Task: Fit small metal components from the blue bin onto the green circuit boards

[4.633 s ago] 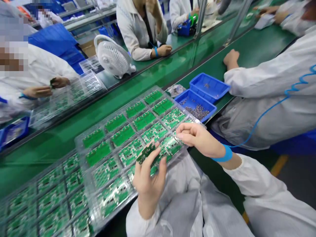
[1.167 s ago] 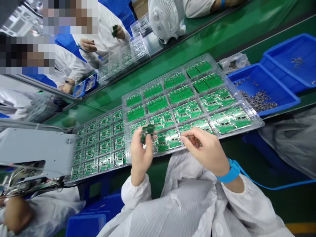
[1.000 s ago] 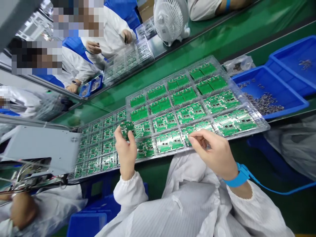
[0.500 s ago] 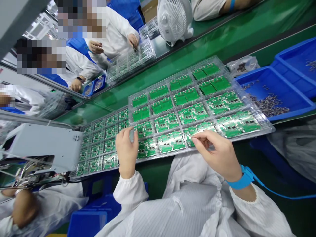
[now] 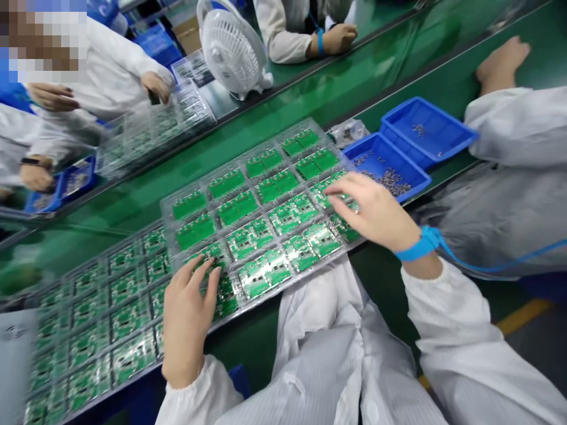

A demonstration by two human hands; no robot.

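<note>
A clear plastic tray with rows of green circuit boards lies across the green bench in front of me. My left hand rests open on its near left corner, fingers spread over a board. My right hand, a blue strap at its wrist, hovers over the tray's right end with fingers stretched out and nothing in them. A second tray of boards lies lower, to the left.
Two blue bins with small metal parts stand right of the tray. A white desk fan is behind the conveyor. Co-workers in white coats sit opposite and at my right; one arm rests near the bins.
My left hand has set the small board into the tray and now lies flat. My right hand has moved from the tray's near edge up to its right end.
</note>
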